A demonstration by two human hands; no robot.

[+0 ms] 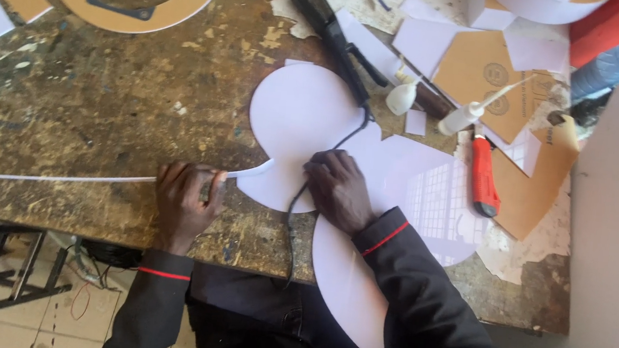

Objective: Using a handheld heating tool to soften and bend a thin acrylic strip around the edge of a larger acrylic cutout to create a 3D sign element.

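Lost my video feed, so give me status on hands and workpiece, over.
Left hand pinching white strip. Right hand pressing white cutout sheet. Black cable crosses the sheet.

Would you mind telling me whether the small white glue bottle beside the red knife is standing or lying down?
Lying down: the glue bottle rests on its side, nozzle pointing up-right over the cardboard, just above the red knife.

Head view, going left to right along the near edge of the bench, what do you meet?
White strip → left hand → black cord → right hand → red knife
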